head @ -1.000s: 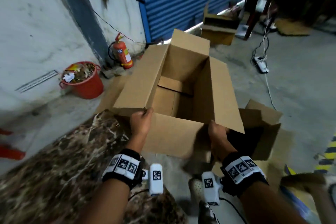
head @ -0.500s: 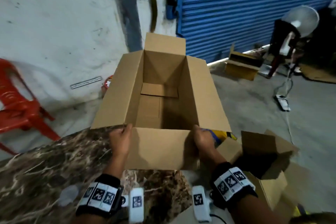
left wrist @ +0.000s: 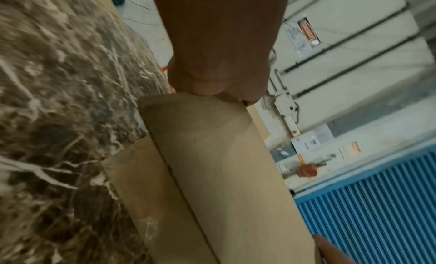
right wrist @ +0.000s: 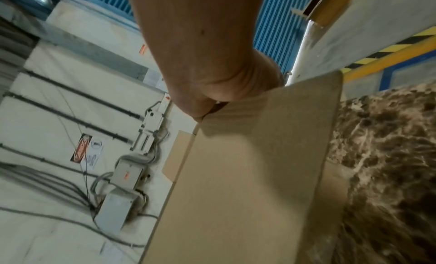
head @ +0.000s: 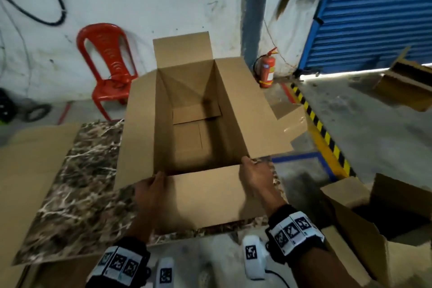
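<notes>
A large empty cardboard box (head: pixel 191 124) stands with all its top flaps open on a brown marble-patterned slab (head: pixel 77 182). My left hand (head: pixel 149 188) grips the near left corner of the box, fingers curled over the edge where the near flap (head: pixel 205 196) folds out. My right hand (head: pixel 253 174) grips the near right corner the same way. In the left wrist view the left hand (left wrist: pixel 217 77) closes over the top of the cardboard box (left wrist: pixel 219 165). In the right wrist view the right hand (right wrist: pixel 212 92) pinches the box (right wrist: pixel 254 165) at its edge.
A red plastic chair (head: pixel 107 63) stands behind the slab on the left, a red fire extinguisher (head: pixel 266 70) by the wall on the right. Other open cardboard boxes (head: pixel 383 224) lie at the near right and far right. Yellow-black floor tape (head: pixel 322 133) runs right of the box.
Both hands have carried the box round to the left, from over the floor onto the marble slab. The chair and wall now lie behind it. The grips are unchanged.
</notes>
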Tool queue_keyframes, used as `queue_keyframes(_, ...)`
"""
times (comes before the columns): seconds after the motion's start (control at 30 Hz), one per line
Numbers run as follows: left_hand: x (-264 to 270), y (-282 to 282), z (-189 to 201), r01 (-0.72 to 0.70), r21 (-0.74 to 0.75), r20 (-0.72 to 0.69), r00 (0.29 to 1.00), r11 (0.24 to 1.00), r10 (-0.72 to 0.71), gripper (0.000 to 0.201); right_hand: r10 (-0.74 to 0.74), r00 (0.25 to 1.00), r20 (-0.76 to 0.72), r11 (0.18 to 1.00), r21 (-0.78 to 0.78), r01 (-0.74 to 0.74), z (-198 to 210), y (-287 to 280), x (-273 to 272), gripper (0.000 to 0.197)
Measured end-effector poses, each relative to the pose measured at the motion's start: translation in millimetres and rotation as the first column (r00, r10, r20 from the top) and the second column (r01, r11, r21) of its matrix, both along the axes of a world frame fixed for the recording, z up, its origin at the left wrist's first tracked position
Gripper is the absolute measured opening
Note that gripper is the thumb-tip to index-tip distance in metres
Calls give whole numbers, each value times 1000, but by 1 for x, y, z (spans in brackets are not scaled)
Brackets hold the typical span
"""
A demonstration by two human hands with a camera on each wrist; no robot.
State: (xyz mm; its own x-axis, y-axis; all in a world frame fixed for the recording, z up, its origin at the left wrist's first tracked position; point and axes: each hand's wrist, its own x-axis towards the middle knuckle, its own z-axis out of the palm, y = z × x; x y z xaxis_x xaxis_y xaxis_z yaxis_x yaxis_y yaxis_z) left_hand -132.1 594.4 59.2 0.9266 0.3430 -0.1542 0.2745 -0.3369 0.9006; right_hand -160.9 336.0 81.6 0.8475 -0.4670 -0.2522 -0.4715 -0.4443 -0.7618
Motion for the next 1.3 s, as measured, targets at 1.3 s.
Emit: queue_keyframes(1.3,14,-7,56,629,704,-203,622,329,-757,42,-359,932,43,765,585,268,1,114,2,39)
